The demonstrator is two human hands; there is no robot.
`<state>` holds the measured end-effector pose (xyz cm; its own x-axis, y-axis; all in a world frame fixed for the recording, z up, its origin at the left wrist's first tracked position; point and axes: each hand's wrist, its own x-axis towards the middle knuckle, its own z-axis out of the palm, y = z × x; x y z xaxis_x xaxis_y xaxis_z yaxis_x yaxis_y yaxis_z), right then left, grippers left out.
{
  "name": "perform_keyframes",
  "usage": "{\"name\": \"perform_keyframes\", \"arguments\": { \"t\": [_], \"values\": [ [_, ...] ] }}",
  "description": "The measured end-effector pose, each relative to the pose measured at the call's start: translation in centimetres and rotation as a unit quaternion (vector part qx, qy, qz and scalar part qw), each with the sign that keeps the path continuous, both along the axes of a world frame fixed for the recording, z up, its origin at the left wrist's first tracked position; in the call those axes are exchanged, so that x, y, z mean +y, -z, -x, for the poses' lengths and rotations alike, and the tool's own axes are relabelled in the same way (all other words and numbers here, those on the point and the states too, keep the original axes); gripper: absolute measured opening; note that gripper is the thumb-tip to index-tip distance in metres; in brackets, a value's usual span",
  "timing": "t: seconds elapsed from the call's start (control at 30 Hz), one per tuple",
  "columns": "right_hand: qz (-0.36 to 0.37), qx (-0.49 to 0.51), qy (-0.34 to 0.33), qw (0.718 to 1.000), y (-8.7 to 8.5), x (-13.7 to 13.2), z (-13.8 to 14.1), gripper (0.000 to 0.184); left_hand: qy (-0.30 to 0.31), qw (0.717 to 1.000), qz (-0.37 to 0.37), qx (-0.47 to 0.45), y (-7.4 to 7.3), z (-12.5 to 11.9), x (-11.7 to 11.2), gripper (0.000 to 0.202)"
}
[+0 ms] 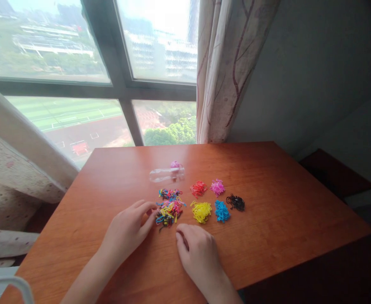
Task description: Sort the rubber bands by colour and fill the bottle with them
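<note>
A mixed pile of small coloured elastic bands [170, 210], in pink, yellow, blue, red and black, lies on the wooden table. My left hand [131, 223] reaches in from the left, its fingers stretched out and its fingertips touching the pile's left edge. Just below the pile's right side rests my right hand [198, 245], fingers curled and thumb close to the index finger; anything between them is hidden. Right of the mixed pile sit single-colour heaps: red bands [198, 189], pink bands [217, 187], yellow bands [201, 212], blue bands [222, 211] and black bands [235, 202].
Behind the piles, a clear plastic container [163, 175] lies on its side near something pink [175, 165]. The table [268, 181] meets a window at the back, with a curtain [220, 71] on the right. A white curved bar [17, 283] stands at the lower left.
</note>
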<state>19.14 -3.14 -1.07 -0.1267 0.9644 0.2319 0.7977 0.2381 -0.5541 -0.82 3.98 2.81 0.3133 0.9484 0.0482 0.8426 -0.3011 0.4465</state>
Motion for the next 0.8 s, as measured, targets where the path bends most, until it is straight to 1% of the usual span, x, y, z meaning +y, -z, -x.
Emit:
{"name": "perform_keyframes", "arguments": {
  "t": [0.13,0.27,0.4,0.57,0.7,0.8],
  "values": [
    [0.01,-0.027,0.031,0.999,-0.2,0.6,0.4,0.01,0.001,1.0,0.007,-0.029,0.6,0.4,-0.5,0.021],
    [0.026,-0.075,0.06,0.995,-0.5,1.3,1.0,0.014,0.007,0.999,0.009,-0.043,0.9,0.4,-0.8,0.021],
    [0.034,-0.104,0.081,0.991,-0.6,1.9,1.5,0.007,0.014,0.999,0.032,-0.037,1.0,0.3,-0.9,0.022],
    [0.021,-0.077,0.085,0.993,-0.2,2.0,1.5,0.01,0.011,0.998,0.048,-0.035,1.0,0.2,-0.8,0.023],
    [0.0,-0.027,0.085,0.996,0.2,1.7,1.1,0.012,0.008,0.998,0.051,-0.042,1.1,0.2,-0.8,0.022],
    [0.0,0.017,0.078,0.997,0.3,1.5,0.9,0.014,0.007,0.998,0.052,-0.044,1.1,0.2,-0.8,0.021]
  ]
}}
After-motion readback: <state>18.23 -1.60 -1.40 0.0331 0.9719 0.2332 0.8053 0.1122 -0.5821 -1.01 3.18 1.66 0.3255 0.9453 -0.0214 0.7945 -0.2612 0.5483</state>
